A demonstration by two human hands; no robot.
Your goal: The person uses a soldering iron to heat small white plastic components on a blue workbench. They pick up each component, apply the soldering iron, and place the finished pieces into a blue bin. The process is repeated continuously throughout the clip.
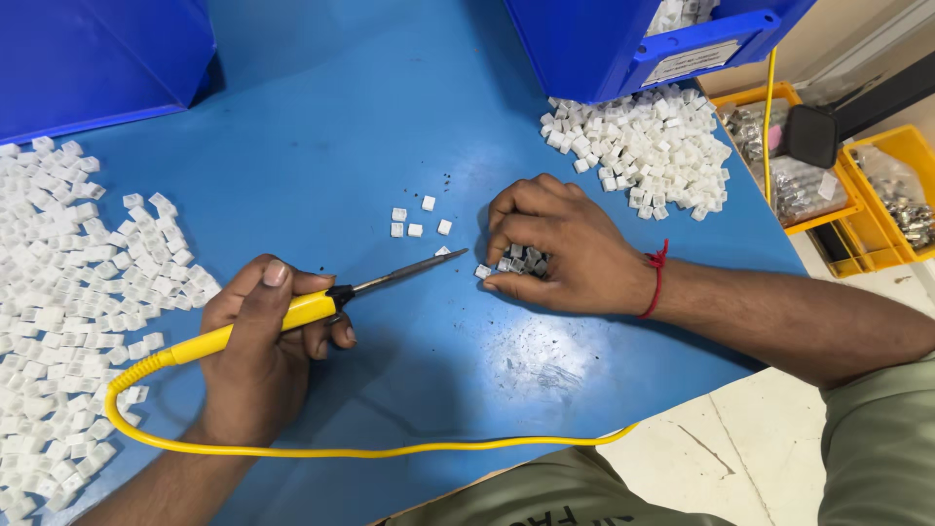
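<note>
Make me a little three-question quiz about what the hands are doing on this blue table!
1. True or false: the left hand holds a yellow-handled soldering iron.
2. What does the right hand cover: A) small white plastic pieces, B) a spoon, C) a cup?
3. What colour is the thread on the right wrist?

Key: 1 true; 2 A; 3 red.

Assembly workshop (parts bins (881, 209), soldering iron (321, 304))
</note>
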